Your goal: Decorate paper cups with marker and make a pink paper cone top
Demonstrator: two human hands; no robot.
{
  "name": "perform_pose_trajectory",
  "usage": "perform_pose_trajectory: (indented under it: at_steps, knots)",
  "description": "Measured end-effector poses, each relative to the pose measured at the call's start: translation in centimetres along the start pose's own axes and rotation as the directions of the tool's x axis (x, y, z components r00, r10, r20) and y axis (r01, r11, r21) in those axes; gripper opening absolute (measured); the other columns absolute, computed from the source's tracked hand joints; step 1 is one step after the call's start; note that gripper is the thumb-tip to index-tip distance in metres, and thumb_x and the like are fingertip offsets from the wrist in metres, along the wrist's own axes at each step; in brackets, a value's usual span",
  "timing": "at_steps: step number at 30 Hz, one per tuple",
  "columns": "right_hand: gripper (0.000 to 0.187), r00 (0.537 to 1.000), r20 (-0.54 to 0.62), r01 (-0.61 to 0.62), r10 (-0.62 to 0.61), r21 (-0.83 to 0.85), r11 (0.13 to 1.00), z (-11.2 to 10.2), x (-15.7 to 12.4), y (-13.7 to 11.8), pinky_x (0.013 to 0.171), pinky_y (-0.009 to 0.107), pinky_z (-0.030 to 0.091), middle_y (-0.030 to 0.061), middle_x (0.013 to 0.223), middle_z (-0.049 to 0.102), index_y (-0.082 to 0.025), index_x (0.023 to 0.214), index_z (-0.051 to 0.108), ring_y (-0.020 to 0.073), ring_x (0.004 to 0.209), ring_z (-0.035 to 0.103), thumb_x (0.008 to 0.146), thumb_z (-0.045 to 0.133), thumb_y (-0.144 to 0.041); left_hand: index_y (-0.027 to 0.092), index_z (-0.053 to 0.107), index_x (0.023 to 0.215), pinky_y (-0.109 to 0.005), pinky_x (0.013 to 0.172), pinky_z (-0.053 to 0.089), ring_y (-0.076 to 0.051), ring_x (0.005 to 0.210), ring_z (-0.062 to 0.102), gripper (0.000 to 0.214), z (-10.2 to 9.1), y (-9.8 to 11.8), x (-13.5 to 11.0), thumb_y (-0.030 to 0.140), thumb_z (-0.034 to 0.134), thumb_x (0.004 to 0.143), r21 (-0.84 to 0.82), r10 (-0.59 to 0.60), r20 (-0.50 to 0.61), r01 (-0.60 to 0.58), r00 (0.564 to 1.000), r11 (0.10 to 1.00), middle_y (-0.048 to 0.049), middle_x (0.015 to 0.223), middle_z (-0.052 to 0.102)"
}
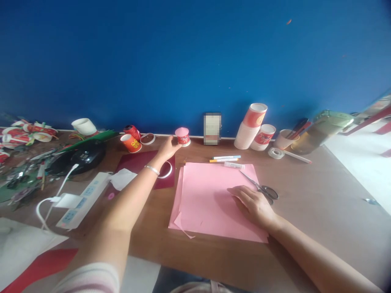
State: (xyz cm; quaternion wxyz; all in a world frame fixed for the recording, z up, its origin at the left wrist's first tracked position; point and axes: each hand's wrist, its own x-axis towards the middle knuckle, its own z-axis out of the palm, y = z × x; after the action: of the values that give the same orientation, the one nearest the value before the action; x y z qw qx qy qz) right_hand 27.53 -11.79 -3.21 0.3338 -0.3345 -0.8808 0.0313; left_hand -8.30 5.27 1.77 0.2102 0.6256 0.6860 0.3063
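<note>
At the back of the table, by the blue wall, my left hand point(169, 149) has its thumb and fingers at the left side of a small red patterned paper cup point(183, 140) topped with a pink paper cone. The thumb touches the cup near its base; the other fingertips are partly hidden. My right hand point(253, 203) lies flat, palm down, on a stack of pink paper point(210, 199). Just beyond it rest scissors point(262, 188) with dark handles. A glue stick point(234, 165) and two marker pens point(225, 159) lie along the paper's far edge.
Paper cups point(244, 134), a tape roll point(276, 153), a pen cup point(284, 140) and a tilted bottle point(320, 130) stand back right. At left are orange cups point(131, 143), dark red paper point(146, 162), a power strip point(85, 199) with white cables and a black device point(82, 156).
</note>
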Motion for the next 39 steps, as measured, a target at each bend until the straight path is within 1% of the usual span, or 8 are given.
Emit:
perform_pose_trajectory:
  at_steps: [6, 14, 19, 22, 25, 29, 35, 39]
  knots:
    - [0.036, 0.988, 0.148, -0.025, 0.045, -0.131, 0.991, 0.7, 0.4, 0.4, 0.099, 0.046, 0.060, 0.0128, 0.135, 0.068, -0.017, 0.133, 0.062, 0.0302, 0.125, 0.064, 0.098, 0.051, -0.016, 0.017, 0.035, 0.156, -0.050, 0.125, 0.031, -0.030, 0.153, 0.032, 0.067, 0.2, 0.1, -9.2, 0.048, 0.051, 0.099, 0.177, 0.407, 0.191, -0.439, 0.893, 0.881, -0.0161, 0.164, 0.035]
    - [0.046, 0.969, 0.220, -0.096, 0.108, -0.062, 0.993, 0.2, -1.1, -2.8, 0.115, 0.046, 0.049, 0.0158, 0.145, 0.060, -0.014, 0.144, 0.056, 0.0285, 0.137, 0.057, 0.098, 0.050, -0.017, 0.011, 0.025, 0.160, -0.053, 0.127, 0.026, -0.034, 0.156, 0.022, 0.084, 3.0, -0.5, -17.4, 0.064, 0.043, 0.098, 0.247, 0.493, 0.514, -0.671, 0.702, 0.699, -0.0221, 0.166, 0.026]
    - [0.047, 0.910, 0.396, 0.023, -0.120, 0.240, 0.971, -1.0, -1.2, -4.8, 0.116, 0.039, 0.047, 0.0083, 0.153, 0.055, -0.025, 0.146, 0.055, 0.0219, 0.142, 0.052, 0.100, 0.057, -0.033, 0.012, 0.028, 0.159, -0.058, 0.126, 0.025, -0.034, 0.155, 0.025, 0.079, 2.7, -0.3, -18.0, 0.062, 0.039, 0.100, 0.266, 0.511, 0.542, -0.713, 0.667, 0.648, -0.0197, 0.165, 0.029]
    - [0.050, 0.954, 0.238, -0.183, 0.181, -0.016, 0.983, -0.1, -0.6, -3.4, 0.119, 0.048, 0.042, 0.0151, 0.155, 0.050, -0.017, 0.150, 0.050, 0.0278, 0.147, 0.044, 0.101, 0.052, -0.029, 0.009, 0.025, 0.160, -0.066, 0.125, 0.018, -0.036, 0.156, 0.022, 0.082, 2.9, 0.3, -17.6, 0.064, 0.038, 0.099, 0.316, 0.500, 0.495, -0.683, 0.711, 0.659, -0.0224, 0.166, 0.025]
    - [0.071, 0.895, 0.227, -0.354, 0.384, -0.165, 0.921, 1.1, -0.4, -3.8, 0.123, 0.057, 0.033, 0.0253, 0.160, 0.037, -0.007, 0.158, 0.035, 0.0366, 0.153, 0.031, 0.096, 0.061, -0.031, 0.009, 0.017, 0.162, -0.064, 0.125, 0.018, -0.036, 0.157, 0.017, 0.086, 3.5, 0.7, -17.3, 0.063, 0.040, 0.099, 0.278, 0.485, 0.531, -0.684, 0.694, 0.674, -0.0236, 0.167, 0.020]
    - [0.085, 0.885, 0.452, -0.013, -0.109, 0.257, 0.966, 1.5, -0.4, -6.2, 0.122, 0.036, 0.039, 0.0089, 0.164, 0.039, -0.024, 0.162, 0.027, 0.0242, 0.150, 0.040, 0.092, 0.063, -0.057, 0.015, 0.002, 0.164, -0.058, 0.127, 0.020, -0.035, 0.158, 0.012, 0.101, 3.3, 0.2, -17.4, 0.068, 0.050, 0.093, 0.098, 0.519, 0.635, -0.726, 0.572, 0.680, -0.0221, 0.169, 0.013]
    - [0.063, 0.897, 0.176, -0.372, 0.406, -0.196, 0.907, 1.8, -0.5, -3.5, 0.118, 0.058, 0.040, 0.0257, 0.157, 0.043, -0.008, 0.153, 0.043, 0.0367, 0.150, 0.037, 0.097, 0.059, -0.032, 0.025, -0.005, 0.164, -0.054, 0.127, 0.026, -0.032, 0.158, 0.012, 0.086, 2.2, -0.6, -17.4, 0.057, 0.043, 0.100, -0.029, 0.569, 0.564, -0.674, 0.599, 0.739, -0.0166, 0.170, 0.008]
    - [0.059, 0.920, 0.392, -0.059, -0.001, 0.142, 0.988, 2.1, -0.9, -6.9, 0.121, 0.043, 0.041, 0.0169, 0.154, 0.052, -0.013, 0.148, 0.052, 0.0272, 0.147, 0.045, 0.098, 0.060, -0.042, 0.026, -0.002, 0.164, -0.051, 0.128, 0.023, -0.030, 0.158, 0.008, 0.080, 1.8, -0.7, -17.4, 0.061, 0.034, 0.101, -0.122, 0.530, 0.543, -0.563, 0.651, 0.817, -0.0117, 0.171, 0.003]
